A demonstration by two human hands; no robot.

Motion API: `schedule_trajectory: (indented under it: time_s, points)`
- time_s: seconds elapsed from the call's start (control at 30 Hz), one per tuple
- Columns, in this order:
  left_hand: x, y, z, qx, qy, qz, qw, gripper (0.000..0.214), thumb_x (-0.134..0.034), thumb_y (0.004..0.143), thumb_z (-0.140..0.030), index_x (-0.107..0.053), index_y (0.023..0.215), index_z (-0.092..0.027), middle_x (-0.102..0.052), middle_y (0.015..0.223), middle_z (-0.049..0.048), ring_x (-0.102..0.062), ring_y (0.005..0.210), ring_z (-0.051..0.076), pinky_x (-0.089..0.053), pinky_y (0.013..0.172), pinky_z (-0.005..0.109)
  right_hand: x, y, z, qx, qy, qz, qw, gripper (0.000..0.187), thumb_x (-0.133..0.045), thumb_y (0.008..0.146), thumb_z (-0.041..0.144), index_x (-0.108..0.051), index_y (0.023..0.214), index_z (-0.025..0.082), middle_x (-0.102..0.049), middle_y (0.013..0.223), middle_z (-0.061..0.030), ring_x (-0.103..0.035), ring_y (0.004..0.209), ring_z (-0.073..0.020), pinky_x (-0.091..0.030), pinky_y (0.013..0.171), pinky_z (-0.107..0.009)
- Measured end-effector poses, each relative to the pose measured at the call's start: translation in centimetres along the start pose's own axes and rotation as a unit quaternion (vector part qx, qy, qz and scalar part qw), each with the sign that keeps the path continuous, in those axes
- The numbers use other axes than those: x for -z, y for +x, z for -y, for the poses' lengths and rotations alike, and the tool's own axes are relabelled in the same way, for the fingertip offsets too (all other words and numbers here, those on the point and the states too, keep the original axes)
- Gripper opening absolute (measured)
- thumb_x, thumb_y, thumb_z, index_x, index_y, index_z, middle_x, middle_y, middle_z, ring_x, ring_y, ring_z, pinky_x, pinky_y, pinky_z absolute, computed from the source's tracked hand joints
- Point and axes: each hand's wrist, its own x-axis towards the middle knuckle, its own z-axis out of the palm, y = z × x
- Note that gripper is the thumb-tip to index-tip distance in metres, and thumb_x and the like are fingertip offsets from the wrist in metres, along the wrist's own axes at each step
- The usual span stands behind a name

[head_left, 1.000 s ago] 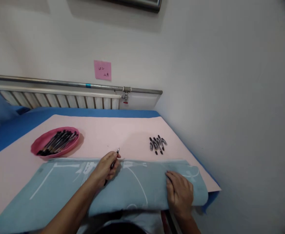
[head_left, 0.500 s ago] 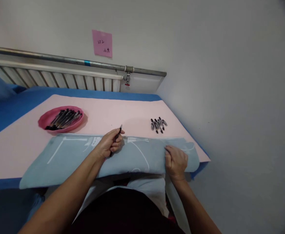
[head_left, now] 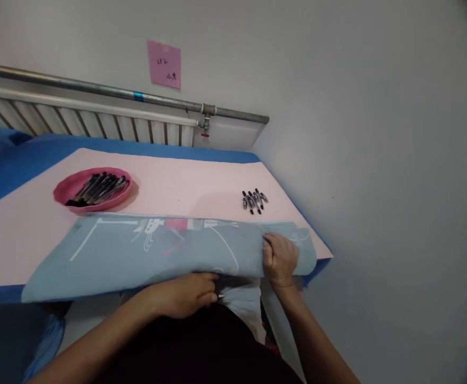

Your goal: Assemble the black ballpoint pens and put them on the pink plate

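While the cloth [head_left: 129, 261] is covered near its right end by the right hand [head_left: 280, 258], a pen [head_left: 221, 296] is held by the left hand [head_left: 187, 296], low beside the cloth's near edge. The grip of the left hand is narrow: its fingers are drawn together, and only a small pale tip of the pen is left showing beyond them, the rest being hidden. The fingers of the right hand are curled inward and rested on the cloth; whether a fold is pinched or anything is enclosed by that grip cannot be told.

The cloth, grey-blue and marked with white lines and a pink patch, is laid folded along the near side of the blue-covered table [head_left: 9, 170], partly over a pale pink sheet [head_left: 181, 181]. Just beyond its left part, black-ended pens [head_left: 101, 188] are gathered in a pink dish [head_left: 66, 193]. Beyond the right hand, small black-and-clear pieces [head_left: 251, 202] are clustered on the sheet, well apart from the dish. Behind the table, a radiator [head_left: 131, 128] and a pipe [head_left: 97, 88] are seen along the wall [head_left: 357, 106], with a pink note [head_left: 164, 65] stuck above.
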Motion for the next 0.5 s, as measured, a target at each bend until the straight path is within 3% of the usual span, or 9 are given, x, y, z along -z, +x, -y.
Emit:
schedule_trajectory:
  time_s: [0.13,0.2,0.3,0.43,0.5]
  points:
    - [-1.8,-1.2,1.8,0.037,-0.029,-0.069,0.996,0.029,-0.039,0.084,-0.036,-0.063,0.087,-0.019,-0.057,0.116,0.0093,-0.047,0.111,0.025,-0.032,0.096,0.036,-0.1,-0.1,-0.1,-0.001,0.001,0.001,1.0,0.023,-0.041,0.081,0.027,-0.061,0.086,0.018,-0.065,0.093,-0.0073,-0.053,0.09,-0.0217,-0.031,0.081,-0.035]
    - [-2.2,-1.8,2.4,0.074,-0.051,-0.107,0.99,0.028,-0.041,0.083,-0.038,-0.063,0.083,-0.022,-0.063,0.099,0.0083,-0.056,0.094,0.025,-0.038,0.086,0.035,-0.1,-0.1,-0.1,-0.006,0.005,0.0,1.0,0.021,-0.042,0.081,0.025,-0.061,0.087,0.018,-0.065,0.093,-0.0075,-0.053,0.091,-0.022,-0.031,0.081,-0.036]
    - [-2.1,-2.1,2.6,0.128,-0.09,-0.121,0.98,0.03,-0.04,0.082,-0.041,-0.062,0.073,-0.022,-0.062,0.075,0.0043,-0.056,0.07,0.021,-0.04,0.071,0.03,0.1,0.1,-0.2,-0.02,0.036,0.007,0.999,0.018,-0.045,0.079,0.023,-0.061,0.085,0.018,-0.065,0.092,-0.0065,-0.053,0.091,-0.0214,-0.031,0.081,-0.035]
    - [-1.4,-1.7,1.9,0.146,-0.158,-0.122,0.969,0.03,-0.042,0.081,-0.043,-0.061,0.068,-0.023,-0.061,0.07,0.001,-0.054,0.069,0.019,-0.04,0.068,0.027,0.9,0.2,-0.3,-0.07,0.154,0.013,0.986,0.013,-0.049,0.077,0.02,-0.061,0.078,0.02,-0.065,0.084,-0.0039,-0.055,0.084,-0.0194,-0.032,0.082,-0.035]
    - [-1.2,-1.4,1.3,0.169,-0.181,-0.144,0.958,0.024,-0.05,0.075,-0.043,-0.061,0.064,-0.024,-0.061,0.067,-0.0002,-0.055,0.067,0.019,-0.041,0.066,0.026,1.5,0.3,-0.6,-0.109,0.259,0.022,0.959,0.011,-0.05,0.076,0.019,-0.061,0.077,0.019,-0.065,0.082,-0.004,-0.055,0.084,-0.019,-0.034,0.083,-0.034]
